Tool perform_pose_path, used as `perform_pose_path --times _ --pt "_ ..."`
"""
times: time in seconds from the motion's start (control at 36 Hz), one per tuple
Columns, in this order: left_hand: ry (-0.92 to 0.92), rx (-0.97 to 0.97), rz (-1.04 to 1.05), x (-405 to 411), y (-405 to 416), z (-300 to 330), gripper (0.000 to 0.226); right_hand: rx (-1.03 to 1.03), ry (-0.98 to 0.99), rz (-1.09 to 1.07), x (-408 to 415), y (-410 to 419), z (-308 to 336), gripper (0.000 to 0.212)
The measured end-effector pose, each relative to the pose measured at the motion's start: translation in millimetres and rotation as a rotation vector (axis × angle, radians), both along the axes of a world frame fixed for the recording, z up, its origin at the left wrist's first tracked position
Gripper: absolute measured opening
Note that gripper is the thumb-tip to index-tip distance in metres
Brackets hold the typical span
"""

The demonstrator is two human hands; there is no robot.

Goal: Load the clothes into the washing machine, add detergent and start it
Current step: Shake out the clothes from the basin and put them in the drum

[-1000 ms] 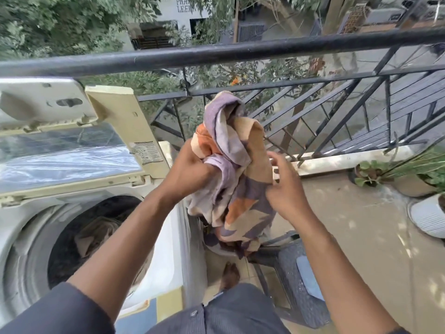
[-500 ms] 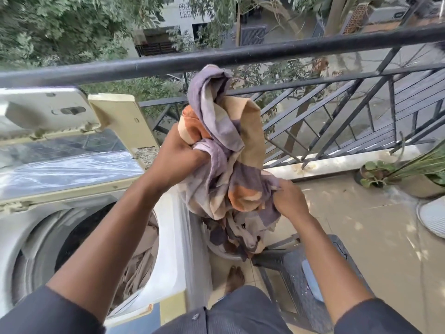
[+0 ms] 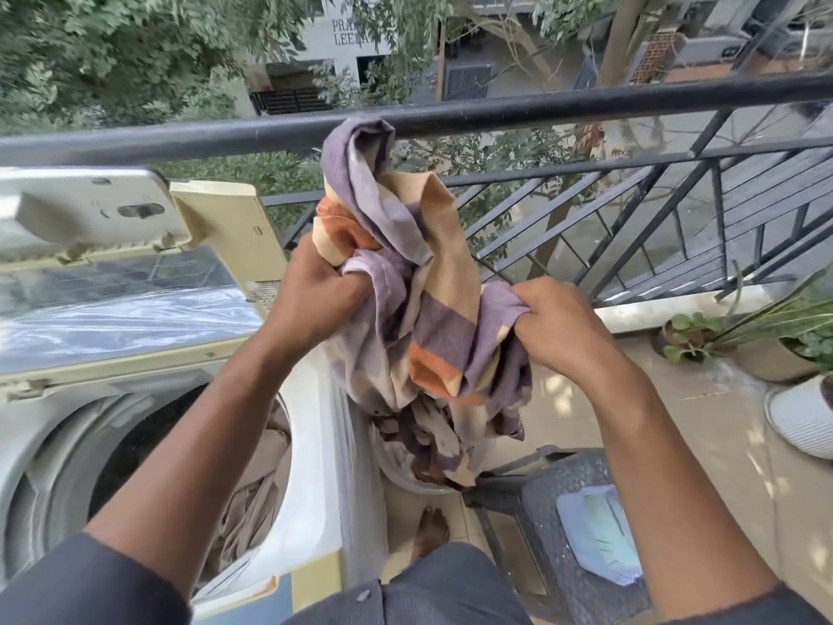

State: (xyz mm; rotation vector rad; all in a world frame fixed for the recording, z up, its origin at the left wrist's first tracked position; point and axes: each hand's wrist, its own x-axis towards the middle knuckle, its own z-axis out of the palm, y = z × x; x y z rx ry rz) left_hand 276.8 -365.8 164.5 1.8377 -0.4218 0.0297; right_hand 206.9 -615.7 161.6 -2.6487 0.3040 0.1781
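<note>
Cloth (image 3: 423, 304) bunched between left hand (image 3: 315, 290), right hand (image 3: 554, 327) (both gripping)

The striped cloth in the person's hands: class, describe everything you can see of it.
The striped cloth is a soft, crumpled fabric with broad purple, orange and cream bands. It is bunched and held up in front of the railing, beside the open washing machine. The left hand grips its upper left folds; the right hand grips a fold on its right edge. Its lower end hangs down into a tub below.
</note>
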Motion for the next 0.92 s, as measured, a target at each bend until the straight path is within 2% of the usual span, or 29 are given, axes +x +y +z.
perform_pose_path --times 0.06,0.11,0.17,0.22,0.33,0.39,0.47,0.56,0.58,0.64,0.69,0.72,0.78,0.92 --pt "-0.033 -0.063 0.054 -1.6 -4.0 3.9 0.052 -0.074 0.095 -0.009 2.9 0.3 -4.4 0.019" --pt "-0.036 -0.130 0.117 0.0 -6.6 4.2 0.052 -0.136 0.140 -0.050 4.9 0.1 -8.7 0.023" --pt "-0.049 -0.179 0.164 3.6 -6.0 1.9 0.044 -0.161 0.127 -0.087 6.4 -1.5 -10.3 0.025" --pt "-0.057 -0.193 0.167 7.6 -4.0 0.3 0.026 -0.171 0.073 -0.116 6.7 -2.7 -5.8 0.024" --pt "-0.028 -0.181 0.162 14.7 -0.9 -2.9 0.028 -0.157 -0.153 -0.138 0.3 2.4 14.5 0.014" --pt "-0.017 -0.141 0.144 15.5 -0.6 -5.5 0.024 -0.154 -0.320 -0.145 -4.7 7.3 26.8 0.015" --pt "-0.020 -0.140 0.164 13.7 1.3 -6.4 0.036 -0.100 -0.572 -0.160 -13.4 12.7 36.5 0.021" --pt "-0.035 -0.117 0.188 12.3 3.3 -5.3 0.023 -0.067 -0.665 -0.156 -21.7 23.7 18.5 0.016" --pt "-0.043 -0.100 0.202 11.5 3.1 -4.4 0.024 -0.079 -0.622 -0.147 -22.8 27.4 4.0 0.014" --pt "-0.035 -0.075 0.230 9.7 2.2 -5.6 0.029 -0.125 -0.326 -0.080 -22.9 31.8 -30.2 0.037" --pt "-0.014 -0.007 0.225 6.3 1.0 -7.9 0.024 -0.153 0.015 -0.034 -22.8 29.3 -60.0 0.036" --pt "0.000 0.034 0.210 4.4 0.9 -9.8 0.020 -0.159 0.075 -0.039 -23.5 26.6 -66.7 0.031" --pt "0.034 0.093 0.188 1.1 3.0 -14.3 0.015 -0.150 0.040 -0.101 -25.8 21.1 -68.2 0.023" --pt "0.095 0.137 0.219 0.7 9.6 -24.3 0.034 -0.095 -0.176 -0.216 -19.5 7.3 -42.4 0.012"
